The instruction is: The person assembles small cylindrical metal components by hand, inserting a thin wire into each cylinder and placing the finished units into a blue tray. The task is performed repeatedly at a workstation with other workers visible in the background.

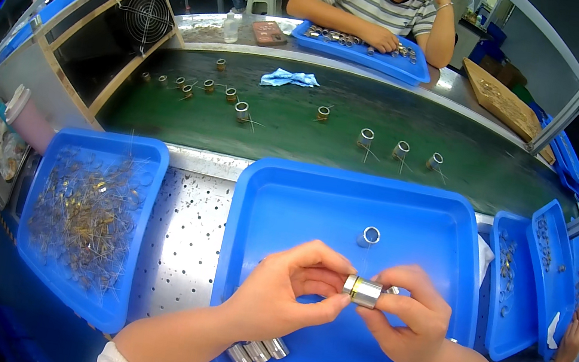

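Observation:
A short silver metal cylinder (366,292) with a yellow band near its left end is held level over the large blue tray (290,174). My left hand (292,281) pinches the banded end between thumb and fingers. At the other end, the fingers of my right hand (414,314) are closed around the plain metal. Just beyond my hands a silver ring-shaped tube (369,237) stands upright in the tray. Several more silver cylinders (255,352) lie side by side under my left forearm. Part of another metal piece shows behind my right fingers.
To the left, a blue tray (157,183) holds a heap of thin-wired parts (90,218). Beyond runs a green conveyor belt (282,134) with wired metal tubes and a blue cloth (289,79). A person (378,5) sits opposite; another person's hand (574,336) is near the right-hand trays (514,292).

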`<move>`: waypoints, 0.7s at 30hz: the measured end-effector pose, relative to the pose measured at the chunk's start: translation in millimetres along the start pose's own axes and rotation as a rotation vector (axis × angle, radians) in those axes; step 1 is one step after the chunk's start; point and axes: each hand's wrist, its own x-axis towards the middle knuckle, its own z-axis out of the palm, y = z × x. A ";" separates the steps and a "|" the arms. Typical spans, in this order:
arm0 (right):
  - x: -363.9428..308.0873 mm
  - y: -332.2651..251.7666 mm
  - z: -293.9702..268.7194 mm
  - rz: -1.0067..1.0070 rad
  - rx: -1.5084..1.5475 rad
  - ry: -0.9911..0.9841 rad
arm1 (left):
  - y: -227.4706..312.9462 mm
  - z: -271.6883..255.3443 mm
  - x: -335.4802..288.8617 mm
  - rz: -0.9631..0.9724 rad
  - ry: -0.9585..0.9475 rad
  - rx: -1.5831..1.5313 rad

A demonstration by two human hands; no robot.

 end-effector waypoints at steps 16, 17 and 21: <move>-0.8 2.2 -3.4 0.162 0.118 -0.030 | 6.5 0.0 3.1 0.001 0.042 -0.010; -0.8 1.9 -3.4 0.167 0.116 -0.029 | 6.3 -0.5 3.2 0.004 0.064 -0.035; 0.1 1.3 -2.6 0.173 0.111 -0.037 | 4.0 -3.1 2.4 0.165 0.129 0.118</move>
